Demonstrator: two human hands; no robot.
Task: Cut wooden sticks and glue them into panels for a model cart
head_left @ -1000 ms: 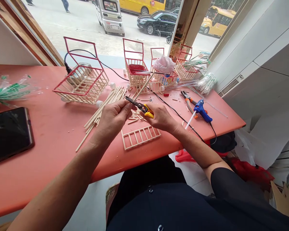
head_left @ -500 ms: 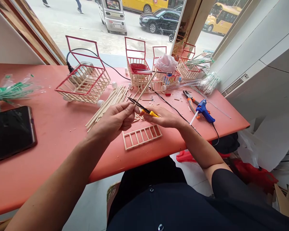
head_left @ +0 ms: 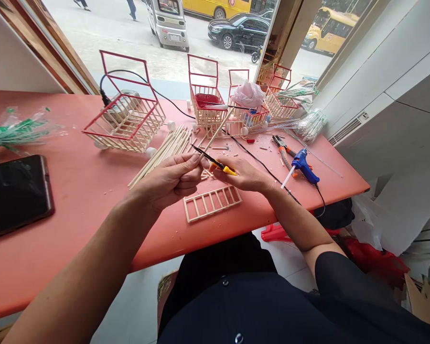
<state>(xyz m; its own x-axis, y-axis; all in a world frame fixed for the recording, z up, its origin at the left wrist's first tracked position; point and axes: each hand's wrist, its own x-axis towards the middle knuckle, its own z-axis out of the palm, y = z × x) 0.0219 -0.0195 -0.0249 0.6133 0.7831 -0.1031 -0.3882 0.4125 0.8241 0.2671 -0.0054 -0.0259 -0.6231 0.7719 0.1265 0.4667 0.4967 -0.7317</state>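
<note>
Over the near edge of the table point(head_left: 75, 191), head view: both hands meet just above a ladder frame point(head_left: 212, 203) of glued sticks lying flat.
Left hand point(head_left: 172, 179): thumb and fingertips pinched on the lower end of the stick point(head_left: 217, 130); other fingers curled under.
Right hand point(head_left: 245, 174): closed round the yellow handles of the cutters point(head_left: 215, 164); black blades point at the left fingertips. Whether the blades are apart is too small to tell.
Stick, position: held off the table, slanting up and away from the left fingertips toward the small carts point(head_left: 204, 102).
Stick, handling: judged very light, stiff but brittle; likely to snap or splinter if bent. It is round and smooth, so it may roll in a loose pinch. Best held close beside the blades, as the left hand does.
Cutters, handling: judged small, rigid and light; grip on the yellow sleeves, clear of the blades.
Loose sticks point(head_left: 165, 150): fanned pile on the table beyond the left hand.
Large cart point(head_left: 125, 117): red-framed stick basket, far left of the pile.
Glue gun point(head_left: 303, 165): blue, lying to the right, its cord trailing off the edge.
Pliers point(head_left: 281, 148): orange-handled, just beside the glue gun.
Phone point(head_left: 16, 193): dark screen, far left.
Writing: none readable on tools or table; marks on the vehicles outside are too small to read.
</note>
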